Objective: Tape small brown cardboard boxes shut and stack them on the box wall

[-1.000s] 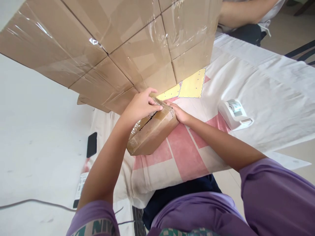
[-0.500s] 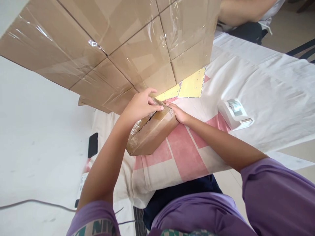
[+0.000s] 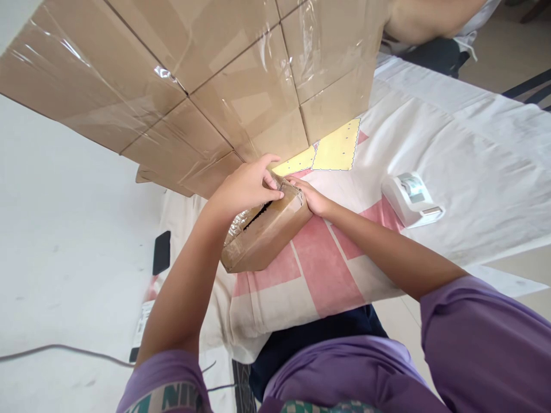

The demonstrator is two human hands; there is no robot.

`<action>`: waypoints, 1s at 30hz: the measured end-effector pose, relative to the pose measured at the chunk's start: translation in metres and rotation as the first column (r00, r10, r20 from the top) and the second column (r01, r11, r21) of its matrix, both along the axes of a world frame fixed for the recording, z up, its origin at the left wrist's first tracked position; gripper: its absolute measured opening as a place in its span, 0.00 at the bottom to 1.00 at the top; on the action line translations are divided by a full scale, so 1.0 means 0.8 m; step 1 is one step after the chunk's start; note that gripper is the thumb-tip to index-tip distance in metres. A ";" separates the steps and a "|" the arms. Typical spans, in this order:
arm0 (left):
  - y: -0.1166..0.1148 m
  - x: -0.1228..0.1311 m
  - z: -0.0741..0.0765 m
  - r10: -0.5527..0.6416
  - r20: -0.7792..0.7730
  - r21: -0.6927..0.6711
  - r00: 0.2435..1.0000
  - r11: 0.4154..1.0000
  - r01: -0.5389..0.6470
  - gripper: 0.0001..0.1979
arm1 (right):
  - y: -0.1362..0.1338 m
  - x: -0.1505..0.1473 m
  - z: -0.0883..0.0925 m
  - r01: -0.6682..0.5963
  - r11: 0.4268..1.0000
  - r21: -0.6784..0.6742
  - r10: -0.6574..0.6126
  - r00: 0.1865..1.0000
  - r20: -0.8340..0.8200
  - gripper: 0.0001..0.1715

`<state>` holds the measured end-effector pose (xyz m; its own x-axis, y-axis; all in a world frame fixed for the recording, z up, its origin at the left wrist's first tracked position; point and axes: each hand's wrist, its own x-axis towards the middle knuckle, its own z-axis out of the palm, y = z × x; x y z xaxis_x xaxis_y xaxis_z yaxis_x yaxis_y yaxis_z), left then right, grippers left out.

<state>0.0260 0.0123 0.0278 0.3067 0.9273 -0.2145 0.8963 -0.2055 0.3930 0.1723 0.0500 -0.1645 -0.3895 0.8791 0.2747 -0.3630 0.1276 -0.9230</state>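
Widened since the earlier frame: the dark slit along the top of the taped cardboard box (image 3: 262, 232), as seen in the head view. Box lies on the cloth-covered counter (image 3: 451, 143), long axis running near-left to far-right. Left hand (image 3: 245, 186) sits over the far end, fingers pinching the seam's edge. Right hand (image 3: 313, 199) presses the far end wall; its fingertips are hidden, so its grip cannot be told.

We see a small brown box (image 3: 262, 235), glossy with tape, lying askew on the pink-and-white cloth (image 3: 327, 269). Its top seam gapes in a dark slit, crumpled at the far end.
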 end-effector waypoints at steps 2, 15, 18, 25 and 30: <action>-0.002 0.002 0.001 -0.014 -0.014 0.007 1.000 1.000 0.014 0.39 | 0.000 -0.001 -0.001 0.000 1.000 0.002 0.000 1.000 -0.007 0.28; -0.004 -0.002 0.002 0.100 0.039 0.109 0.994 0.989 -0.104 0.17 | 0.005 -0.002 -0.006 0.007 1.000 0.028 -0.007 1.000 0.022 0.26; -0.005 -0.002 0.004 0.102 0.037 0.108 0.994 0.989 -0.106 0.14 | 0.005 -0.002 -0.007 0.005 1.000 0.028 -0.006 1.000 0.008 0.25; -0.006 -0.006 0.006 0.078 0.091 0.079 0.993 0.993 -0.085 0.07 | 0.004 -0.002 -0.007 0.012 1.000 -0.001 -0.012 1.000 0.014 0.25; -0.009 -0.006 0.009 0.066 0.113 0.082 0.991 0.994 -0.075 0.06 | 0.004 -0.002 -0.006 0.020 1.000 0.011 -0.020 1.000 0.010 0.25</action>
<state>0.0209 0.0054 0.0346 0.2572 0.9610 -0.1019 0.8622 -0.1806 0.4733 0.1709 0.0531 -0.1693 -0.3747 0.8837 0.2806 -0.3508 0.1450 -0.9251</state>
